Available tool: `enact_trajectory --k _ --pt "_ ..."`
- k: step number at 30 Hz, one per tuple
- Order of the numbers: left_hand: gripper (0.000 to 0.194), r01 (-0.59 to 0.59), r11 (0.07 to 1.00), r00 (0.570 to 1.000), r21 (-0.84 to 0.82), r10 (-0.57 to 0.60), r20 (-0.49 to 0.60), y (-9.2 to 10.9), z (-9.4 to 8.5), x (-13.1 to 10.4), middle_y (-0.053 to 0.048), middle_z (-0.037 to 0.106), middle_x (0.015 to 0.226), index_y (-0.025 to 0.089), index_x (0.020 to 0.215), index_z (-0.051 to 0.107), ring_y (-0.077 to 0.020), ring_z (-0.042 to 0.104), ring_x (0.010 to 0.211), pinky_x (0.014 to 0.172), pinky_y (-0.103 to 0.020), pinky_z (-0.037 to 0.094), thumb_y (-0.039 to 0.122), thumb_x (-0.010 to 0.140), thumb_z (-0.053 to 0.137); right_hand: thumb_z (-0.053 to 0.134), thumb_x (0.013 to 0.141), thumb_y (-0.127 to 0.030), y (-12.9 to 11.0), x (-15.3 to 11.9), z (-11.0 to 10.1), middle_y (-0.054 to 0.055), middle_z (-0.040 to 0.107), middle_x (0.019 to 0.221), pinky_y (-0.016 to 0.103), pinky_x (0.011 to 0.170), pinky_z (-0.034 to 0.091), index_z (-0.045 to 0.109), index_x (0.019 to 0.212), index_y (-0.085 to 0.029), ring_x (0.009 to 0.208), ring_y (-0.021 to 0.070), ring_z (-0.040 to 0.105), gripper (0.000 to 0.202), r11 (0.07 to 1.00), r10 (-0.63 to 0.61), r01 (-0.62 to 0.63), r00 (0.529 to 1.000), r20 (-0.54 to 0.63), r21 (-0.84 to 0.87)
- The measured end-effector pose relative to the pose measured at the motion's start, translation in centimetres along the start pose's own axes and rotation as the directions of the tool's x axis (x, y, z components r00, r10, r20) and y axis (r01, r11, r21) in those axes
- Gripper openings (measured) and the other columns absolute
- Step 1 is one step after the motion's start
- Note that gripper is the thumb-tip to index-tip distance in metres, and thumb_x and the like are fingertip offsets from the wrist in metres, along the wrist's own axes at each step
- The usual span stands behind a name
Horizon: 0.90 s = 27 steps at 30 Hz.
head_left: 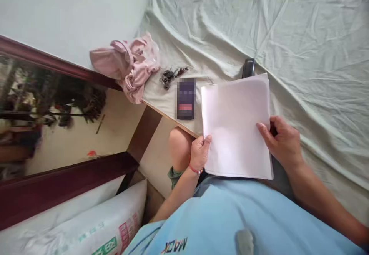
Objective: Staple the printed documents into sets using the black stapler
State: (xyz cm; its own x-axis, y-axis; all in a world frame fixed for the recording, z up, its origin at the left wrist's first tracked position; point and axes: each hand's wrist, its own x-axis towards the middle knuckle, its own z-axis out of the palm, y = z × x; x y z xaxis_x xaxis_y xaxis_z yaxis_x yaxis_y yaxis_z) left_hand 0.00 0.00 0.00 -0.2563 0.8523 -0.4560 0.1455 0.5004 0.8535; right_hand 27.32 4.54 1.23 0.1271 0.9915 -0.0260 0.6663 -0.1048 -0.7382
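A stack of white paper sheets [236,128] lies across the front of my body, its upper face blank. My left hand [200,152] grips the lower left edge, thumb on top and the other fingers hidden or curled at the side. On the right edge, my right hand [281,138] pinches the sheets with its thumb on top and its fingers underneath. Past the top edge of the paper, part of a black, narrow object [248,67] sticks out; its kind I cannot tell.
A pale creased sheet [311,55] covers the surface ahead. Left of the paper lie a phone [186,99] with a blurred screen, keys [167,78] and a pink cloth [135,63]. A dark red wooden frame [69,182] and white printed sacks [95,224] stand at the left.
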Motion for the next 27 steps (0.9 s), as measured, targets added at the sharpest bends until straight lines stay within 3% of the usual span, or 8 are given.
enact_trajectory --k 4,8,12,15,23,25,27 --pt "0.065 0.04 0.997 0.999 -0.068 -0.042 -0.019 0.0 0.4 0.0 0.001 0.061 0.065 0.015 0.072 0.068 -0.0112 0.05 0.061 0.057 -0.024 0.041 0.078 0.069 0.082 0.065 0.087 -0.048 -0.2 -0.9 -0.4 -0.002 0.047 0.064 0.031 0.059 0.031 0.043 0.072 -0.024 0.058 0.0148 0.042 0.036 1.0 0.008 -0.008 1.0 -0.014 -0.007" --pt "0.062 0.077 0.979 0.997 -0.191 -0.075 0.017 0.4 0.8 -0.5 -0.004 0.077 0.084 0.014 0.093 0.078 -0.0169 0.065 0.075 0.071 -0.029 0.054 0.067 0.065 0.092 0.06 0.093 -0.044 0.7 -1.3 -0.3 -0.002 0.043 0.063 0.031 0.059 0.029 0.035 0.069 -0.024 0.057 0.0142 0.039 0.04 0.998 -0.058 0.057 0.998 -0.03 -0.035" --pt "0.061 0.082 0.958 0.996 -0.275 -0.068 0.06 1.3 0.5 -0.7 -0.005 0.076 0.079 0.015 0.088 0.076 -0.0185 0.068 0.075 0.071 -0.03 0.054 0.074 0.074 0.082 0.055 0.096 -0.041 1.5 -1.0 0.0 -0.003 0.04 0.059 0.031 0.058 0.029 0.037 0.069 -0.024 0.054 0.0139 0.037 0.037 0.993 -0.12 0.118 0.99 -0.071 -0.029" --pt "0.053 0.078 0.949 0.995 -0.306 -0.055 0.082 1.9 -0.1 -0.5 -0.004 0.075 0.079 0.016 0.087 0.075 -0.0206 0.07 0.08 0.076 -0.03 0.056 0.069 0.078 0.08 0.057 0.095 -0.039 1.6 -0.9 0.1 -0.004 0.04 0.058 0.031 0.058 0.03 0.038 0.07 -0.024 0.053 0.0133 0.037 0.035 0.993 -0.118 0.119 0.988 -0.102 0.001" --pt "0.038 -0.122 0.988 0.99 -0.097 0.128 0.064 2.3 -1.3 0.9 -0.003 0.073 0.084 0.017 0.088 0.072 -0.0203 0.068 0.088 0.082 -0.03 0.054 0.055 0.091 0.074 0.063 0.094 -0.041 1.6 -1.1 -0.1 -0.003 0.049 0.06 0.029 0.056 0.034 0.053 0.073 -0.022 0.056 0.0127 0.042 0.03 0.992 0.006 0.016 0.985 -0.173 0.128" --pt "0.04 -0.134 0.987 0.991 -0.089 0.136 0.012 1.9 -1.2 1.4 -0.004 0.074 0.09 0.018 0.105 0.072 -0.0212 0.07 0.092 0.085 -0.031 0.055 0.055 0.091 0.075 0.065 0.094 -0.043 2.0 -1.1 0.1 -0.002 0.051 0.063 0.03 0.058 0.036 0.058 0.075 -0.022 0.059 0.0133 0.044 0.028 0.985 0.039 -0.006 0.981 -0.189 0.171" --pt "0.056 -0.115 0.986 0.993 -0.118 0.111 -0.034 1.5 -1.1 1.7 -0.003 0.073 0.09 0.021 0.132 0.064 -0.0211 0.071 0.087 0.081 -0.032 0.057 0.056 0.09 0.076 0.068 0.095 -0.044 2.3 -1.2 0.2 -0.001 0.054 0.067 0.03 0.062 0.038 0.063 0.079 -0.022 0.062 0.0141 0.046 0.027 0.973 0.069 -0.02 0.976 -0.206 0.23"
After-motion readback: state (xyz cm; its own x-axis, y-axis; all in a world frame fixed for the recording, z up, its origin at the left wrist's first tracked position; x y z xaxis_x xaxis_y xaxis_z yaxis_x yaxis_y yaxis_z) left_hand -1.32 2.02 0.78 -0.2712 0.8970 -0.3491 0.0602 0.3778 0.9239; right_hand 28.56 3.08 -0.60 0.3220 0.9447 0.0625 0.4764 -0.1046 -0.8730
